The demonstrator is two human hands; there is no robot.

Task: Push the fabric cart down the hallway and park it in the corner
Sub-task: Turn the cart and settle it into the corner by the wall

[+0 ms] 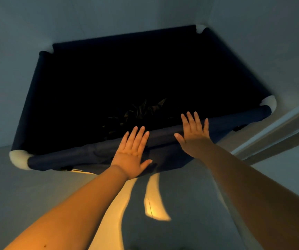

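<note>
Near-left corner: a white corner piece caps the cart's rim.
Left hand: the left hand lies flat, fingers spread, at the near rim; whether it touches is unclear.
Cart: the dark fabric cart stands tucked into the meeting of two pale walls, its far side close against them.
Inside: crumpled dark material lies at the bottom.
Right hand: the right hand is open and splayed at the same rim.
Far right: a pale door frame runs beside the cart.
</note>
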